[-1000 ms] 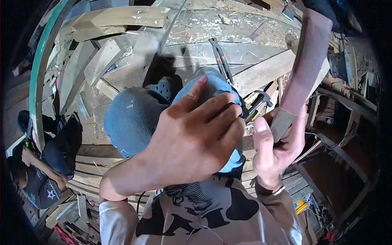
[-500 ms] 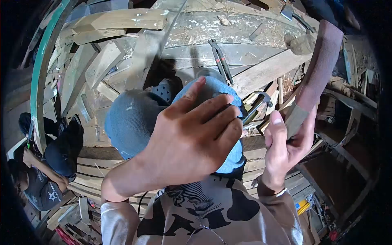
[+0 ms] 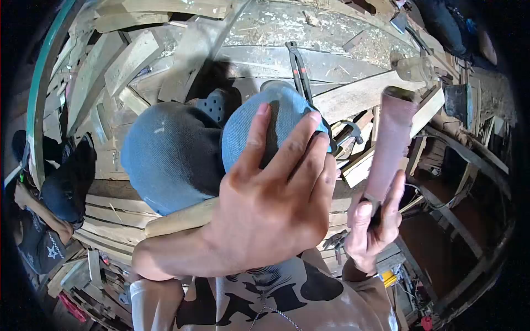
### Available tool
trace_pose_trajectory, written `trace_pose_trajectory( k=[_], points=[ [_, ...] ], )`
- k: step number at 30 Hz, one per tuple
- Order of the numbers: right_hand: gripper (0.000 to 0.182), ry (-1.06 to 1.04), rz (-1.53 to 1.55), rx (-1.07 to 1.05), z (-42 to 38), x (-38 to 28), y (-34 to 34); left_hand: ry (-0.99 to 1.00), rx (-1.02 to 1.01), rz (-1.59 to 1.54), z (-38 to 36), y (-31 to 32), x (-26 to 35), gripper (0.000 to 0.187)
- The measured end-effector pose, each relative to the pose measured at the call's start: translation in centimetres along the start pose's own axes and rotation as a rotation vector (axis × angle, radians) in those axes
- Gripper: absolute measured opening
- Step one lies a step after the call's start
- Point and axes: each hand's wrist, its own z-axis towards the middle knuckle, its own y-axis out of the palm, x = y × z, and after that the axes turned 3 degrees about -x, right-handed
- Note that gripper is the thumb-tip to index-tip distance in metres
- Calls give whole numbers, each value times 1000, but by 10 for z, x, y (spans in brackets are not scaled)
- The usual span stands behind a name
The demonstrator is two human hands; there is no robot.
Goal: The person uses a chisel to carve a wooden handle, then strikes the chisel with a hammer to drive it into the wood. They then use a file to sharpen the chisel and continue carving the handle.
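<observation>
My left hand [image 3: 276,193] is in front of my denim-covered knee [image 3: 248,121], fingers spread, palm down and hidden. A pale rounded wooden piece [image 3: 182,218] shows beside my left forearm; its far end is hidden. On the right, my right hand [image 3: 375,223] grips the lower end of a long reddish-brown sheath-like piece [image 3: 391,149]. That piece stands roughly upright, with a dark opening at its top.
Red-and-black-handled pliers [image 3: 299,71] and a hammer [image 3: 350,132] lie beyond my knees. Loose boards [image 3: 132,60] are at the upper left. An axe [image 3: 400,23] lies upper right. Another person [image 3: 49,220] sits at left, beside a green-edged curved strip [image 3: 41,83].
The reddish-brown piece has swung from leaning right to nearly upright and come lower, its top opening now visible. My left hand has shifted slightly; the pale rounded wooden piece has come into view.
</observation>
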Motion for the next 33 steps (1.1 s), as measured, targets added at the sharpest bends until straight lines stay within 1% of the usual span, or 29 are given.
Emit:
trace_pose_trajectory(
  k=[1,2,3,5,6,9,11,13,15,16,17,19,21,23,24,25,27,28,29,31,33],
  points=[
    [56,-10,-28,-32,-1,2,0,10,-20,-6,0,-1,-2,21],
    [56,63,-36,-73,-1,-4,-1,7,37,-35,1,0,-3,21],
    [55,66,-33,-62,-4,-1,1,3,39,-34,2,1,-5,21],
    [64,20,-77,-62,-4,-3,6,17,51,-103,3,1,-8,18],
    [64,21,-76,-58,-3,-4,7,6,35,-94,5,-2,-7,16],
    [63,-18,-41,-31,-4,-6,6,13,53,-95,4,-1,-9,16],
    [63,-35,-94,-75,-7,-5,5,10,42,-118,3,-1,-9,16],
    [62,-61,-110,-76,-9,-7,6,13,34,-87,4,-3,-9,15],
    [57,11,-145,-201,-10,-15,3,10,46,-86,5,-2,-9,14],
    [58,-75,-144,-146,-11,-8,8,14,43,-92,5,-1,-10,15],
    [58,-80,-140,-148,-17,-3,11,20,40,-95,5,-1,-11,15],
    [54,-142,-165,-54,-24,2,15,8,39,-90,6,-5,-11,15],
    [54,-119,-171,-59,-16,-4,12,32,28,-57,5,-3,-8,15],
    [53,-160,-228,-71,3,-10,12,54,36,-55,5,0,-8,15],
    [52,-132,-236,-81,3,-14,13,51,18,-63,6,-2,-9,15],
    [50,-161,-266,-80,-1,-13,12,46,8,-65,7,-4,-10,15],
    [50,-178,-216,-72,-15,-7,13,71,32,-40,7,0,-15,14],
    [50,-180,-216,-56,-18,-6,14,52,9,-26,6,-2,-13,14],
    [51,-125,-230,-95,-19,-10,10,38,-29,-21,5,-5,-9,14],
    [51,-211,-268,-66,3,-11,14,50,-37,-28,4,-2,-10,16],
    [50,-150,-300,-104,-1,-17,15,107,108,-51,4,6,-13,19]
  ],
)
